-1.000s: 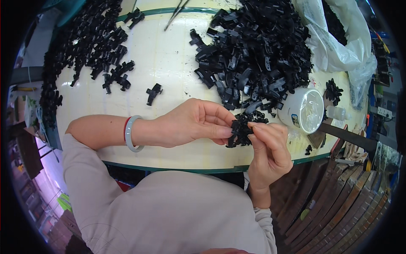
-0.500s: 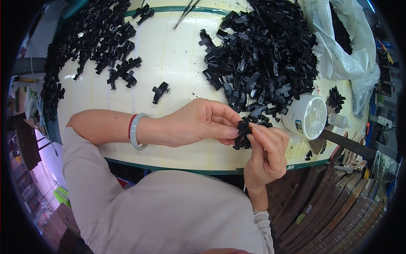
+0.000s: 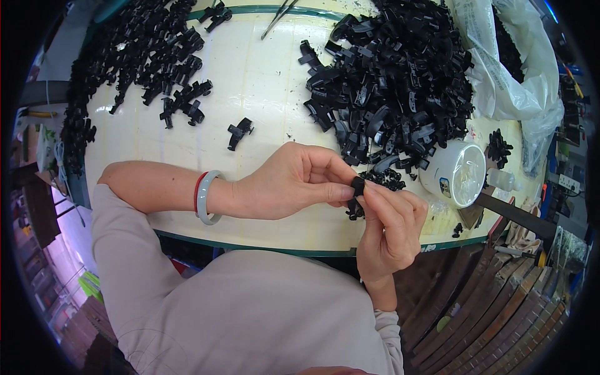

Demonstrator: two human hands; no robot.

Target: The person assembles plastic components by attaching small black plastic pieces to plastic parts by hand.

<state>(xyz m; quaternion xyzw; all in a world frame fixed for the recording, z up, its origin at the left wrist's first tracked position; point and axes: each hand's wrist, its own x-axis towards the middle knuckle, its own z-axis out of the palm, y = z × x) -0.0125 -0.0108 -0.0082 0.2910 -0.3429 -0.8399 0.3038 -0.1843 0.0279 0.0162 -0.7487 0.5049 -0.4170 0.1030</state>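
Observation:
Between both hands, a small black plastic part (image 3: pixel 358 185) is pinched above the near side of the table. My left hand (image 3: pixel 300 182) grips it between thumb and forefinger from the left, its other fingers curled. From the right, my right hand (image 3: pixel 394 225) pinches the same part with thumb and fingertips, which partly cover it. Tiny black pieces (image 3: pixel 389 180) lie just beyond the fingers, and a few more (image 3: pixel 355 210) show below the part. One loose black plastic part (image 3: pixel 239 134) rests on the table beyond my left wrist.
A large heap of black parts (image 3: pixel 394 81) fills the far right, beside a clear plastic bag (image 3: pixel 537 81). Another spread of parts (image 3: pixel 150 50) covers the far left. Tweezers (image 3: pixel 278 19) lie at the back. A white tub (image 3: pixel 454 172) lies tipped near my right hand, by a dark metal bar (image 3: pixel 515 214).
The part between my fingertips has been turned and now shows a smaller, smoother side. Both hands stay in nearly the same place; the whole view has shifted slightly.

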